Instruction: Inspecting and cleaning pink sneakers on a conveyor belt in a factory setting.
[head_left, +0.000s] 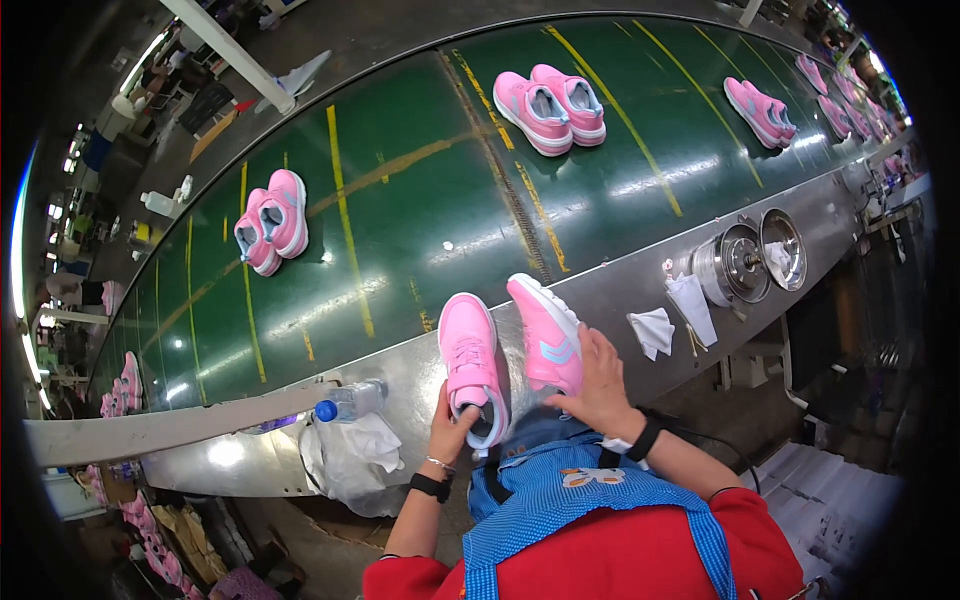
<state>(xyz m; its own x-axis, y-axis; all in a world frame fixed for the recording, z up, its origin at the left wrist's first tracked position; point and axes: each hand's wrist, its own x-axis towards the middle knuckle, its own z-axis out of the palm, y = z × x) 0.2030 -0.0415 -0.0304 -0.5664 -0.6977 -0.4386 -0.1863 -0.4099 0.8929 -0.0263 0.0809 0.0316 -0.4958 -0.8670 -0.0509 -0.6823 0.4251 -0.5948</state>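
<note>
Green belting with yellow lines curves past a steel table [620, 290], carrying pink pairs [272, 220] along. On the table's near edge sit two pink shoes: the left hand [450, 432] pinches the heel of the left shoe [471, 360], fingers closed on it, while the right hand [598, 385] lies spread against the right shoe [548, 332], tipped on its side. That shoe sits near the rim — a nudge could drop it. Two round steel tins [760, 258] stand right; I cannot tell their contents. A bottle [350, 402] lies left.
</note>
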